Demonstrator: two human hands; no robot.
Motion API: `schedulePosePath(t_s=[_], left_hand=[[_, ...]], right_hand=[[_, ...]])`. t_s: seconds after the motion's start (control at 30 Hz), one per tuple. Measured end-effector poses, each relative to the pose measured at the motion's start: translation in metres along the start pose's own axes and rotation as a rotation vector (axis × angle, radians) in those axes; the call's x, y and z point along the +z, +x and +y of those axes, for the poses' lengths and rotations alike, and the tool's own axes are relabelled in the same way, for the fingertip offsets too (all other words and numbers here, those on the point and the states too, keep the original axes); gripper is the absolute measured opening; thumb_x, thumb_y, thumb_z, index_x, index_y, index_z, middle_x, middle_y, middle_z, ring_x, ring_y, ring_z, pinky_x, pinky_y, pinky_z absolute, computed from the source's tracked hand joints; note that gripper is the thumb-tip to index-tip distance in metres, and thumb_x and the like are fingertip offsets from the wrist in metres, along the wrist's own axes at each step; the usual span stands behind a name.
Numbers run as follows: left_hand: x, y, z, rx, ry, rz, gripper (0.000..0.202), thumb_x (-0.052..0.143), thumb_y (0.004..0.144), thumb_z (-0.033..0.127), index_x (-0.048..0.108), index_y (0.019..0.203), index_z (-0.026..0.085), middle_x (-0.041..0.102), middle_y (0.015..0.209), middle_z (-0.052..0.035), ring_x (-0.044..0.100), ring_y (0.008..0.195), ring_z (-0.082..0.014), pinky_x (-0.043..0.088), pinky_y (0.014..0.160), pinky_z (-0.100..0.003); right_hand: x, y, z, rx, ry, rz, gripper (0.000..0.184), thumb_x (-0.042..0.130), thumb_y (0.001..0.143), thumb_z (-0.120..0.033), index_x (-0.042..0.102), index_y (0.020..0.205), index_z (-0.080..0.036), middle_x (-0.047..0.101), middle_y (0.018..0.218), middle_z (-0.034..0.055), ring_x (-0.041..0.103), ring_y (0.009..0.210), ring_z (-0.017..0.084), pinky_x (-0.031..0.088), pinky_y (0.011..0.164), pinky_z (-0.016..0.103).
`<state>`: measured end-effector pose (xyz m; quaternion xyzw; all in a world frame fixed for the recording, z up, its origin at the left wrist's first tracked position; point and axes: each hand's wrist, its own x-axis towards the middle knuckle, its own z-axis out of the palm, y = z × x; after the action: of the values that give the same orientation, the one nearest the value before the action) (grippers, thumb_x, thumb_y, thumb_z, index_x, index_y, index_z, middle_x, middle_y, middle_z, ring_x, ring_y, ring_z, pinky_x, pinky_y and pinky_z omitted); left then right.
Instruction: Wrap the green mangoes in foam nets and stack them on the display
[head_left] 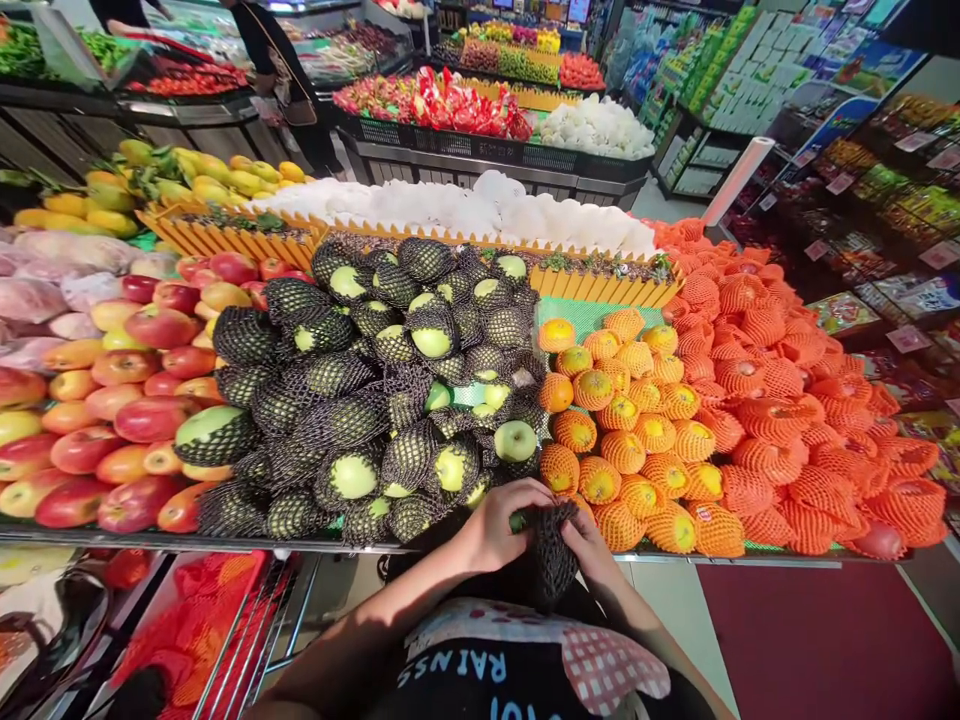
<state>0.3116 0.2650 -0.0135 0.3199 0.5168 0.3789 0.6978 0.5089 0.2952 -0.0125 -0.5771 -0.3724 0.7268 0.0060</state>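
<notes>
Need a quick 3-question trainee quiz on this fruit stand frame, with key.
1. True or false: the left hand and the right hand both grip the black net.
2. The nets on the fruit right of the green apples are: A) orange B) white C) blue
3. Fill in: the red apples lie to the ___ of the green ones.
Key: 1 true; 2 A; 3 left.
</notes>
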Motion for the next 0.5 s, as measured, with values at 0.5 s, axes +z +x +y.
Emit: schedulePosePath(t_s=[0.5], left_hand=[[-0.043, 0.033, -0.016, -0.125, -0.240, 0.241, 0.041, 0.080, 0.076, 0.032, 0.042, 0.084, 0.020, 0.040, 0.076, 0.0047, 0.038, 0.069, -0.0096, 0.033, 0.063, -0.021]], right_hand=[[-0.013, 0.073, -0.035, -0.031, 0.169, 0.178, 0.041, 0.074, 0.082, -0.058, 0.061, 0.071, -0.021, 0.063, 0.080, 0.0037, 0.057, 0.078, 0.019, 0.048, 0.076, 0.033]])
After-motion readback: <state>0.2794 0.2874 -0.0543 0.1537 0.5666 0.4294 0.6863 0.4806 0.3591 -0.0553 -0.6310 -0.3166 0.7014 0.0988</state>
